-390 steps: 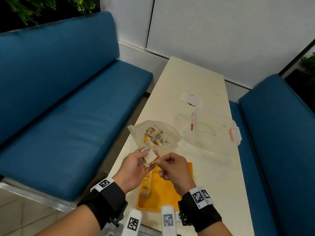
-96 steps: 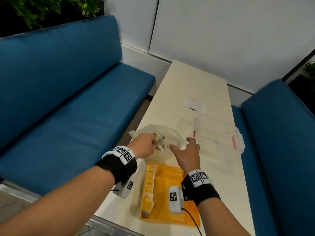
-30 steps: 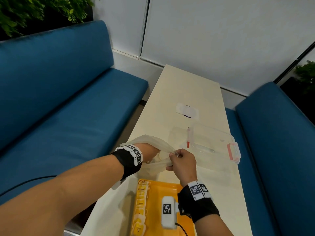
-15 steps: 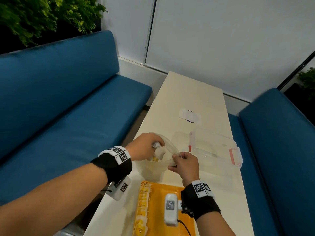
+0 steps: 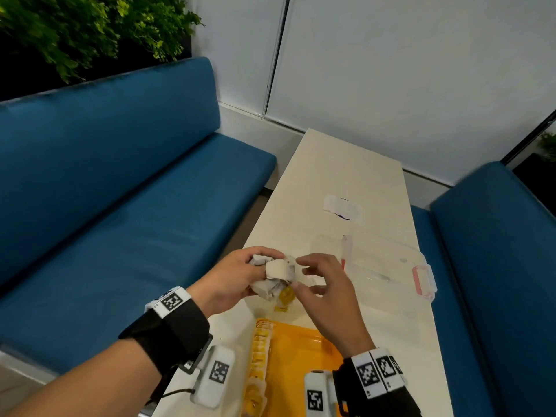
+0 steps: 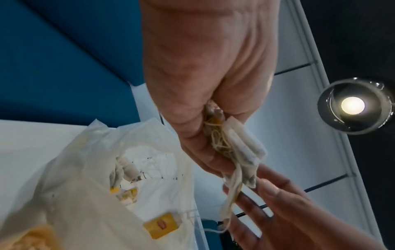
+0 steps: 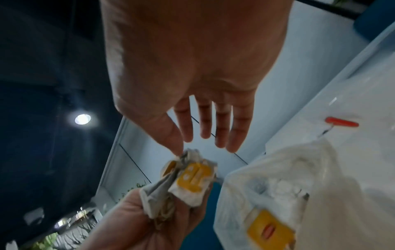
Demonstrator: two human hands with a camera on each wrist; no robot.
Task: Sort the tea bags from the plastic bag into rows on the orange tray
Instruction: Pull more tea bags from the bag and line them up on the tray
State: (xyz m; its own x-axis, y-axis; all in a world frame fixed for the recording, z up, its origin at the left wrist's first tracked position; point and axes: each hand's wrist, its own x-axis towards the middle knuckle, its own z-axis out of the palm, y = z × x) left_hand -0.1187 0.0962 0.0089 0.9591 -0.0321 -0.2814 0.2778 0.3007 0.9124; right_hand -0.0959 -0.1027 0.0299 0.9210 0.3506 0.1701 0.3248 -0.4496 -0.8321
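My left hand (image 5: 258, 267) grips a bunch of several white tea bags (image 5: 275, 273) with tangled strings and yellow tags, lifted just above the table. The left wrist view shows the bunch (image 6: 237, 145) pinched between thumb and fingers, strings dangling. My right hand (image 5: 301, 273) is beside it with fingers straight and spread; its thumb tip touches the bunch (image 7: 188, 170). The clear plastic bag (image 6: 85, 169) lies below the hands with more tea bags inside. Close to me lies the orange tray (image 5: 301, 347), with a row of tea bags (image 5: 260, 356) along its left edge.
A clear plastic box (image 5: 385, 266) with pink latches stands right of the hands. A white label (image 5: 343, 206) lies farther up the cream table (image 5: 346, 164). Blue benches flank the table on the left (image 5: 120, 236) and right (image 5: 496, 266).
My left hand has come out of the plastic bag holding a bunch of tea bags. My right hand has let go of the bag's rim and opened toward the bunch.
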